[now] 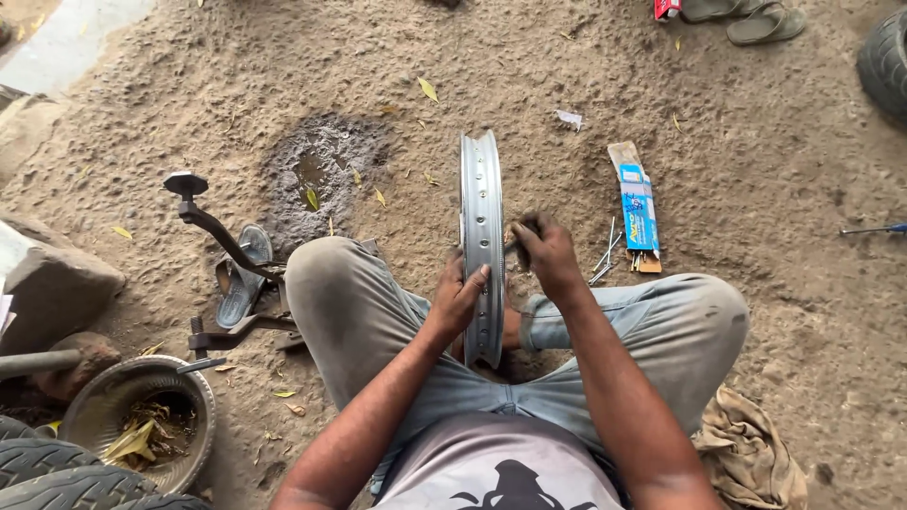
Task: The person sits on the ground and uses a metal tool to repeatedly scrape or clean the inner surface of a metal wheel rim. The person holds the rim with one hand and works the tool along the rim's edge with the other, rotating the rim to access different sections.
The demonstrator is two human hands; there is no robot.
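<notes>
A silver metal wheel rim (481, 203) with spoke holes stands upright on the dirt between my knees, seen edge-on. My left hand (457, 295) grips its near left side, thumb on the rim's face. My right hand (545, 253) is closed at the rim's right side, holding a small dark object that I cannot make out. Loose metal spokes (605, 260) lie on the ground just right of my right hand, beside an opened blue and brown cardboard box (638, 208).
A dark metal stand (222, 247) and a sandal (241, 279) lie to the left. A metal bowl with leaves (142, 425) and tyres (57, 477) sit at lower left. Rocks at left, a rag (751, 453) at lower right, sandals (751, 17) at top right, a blue-handled tool (874, 229) at right.
</notes>
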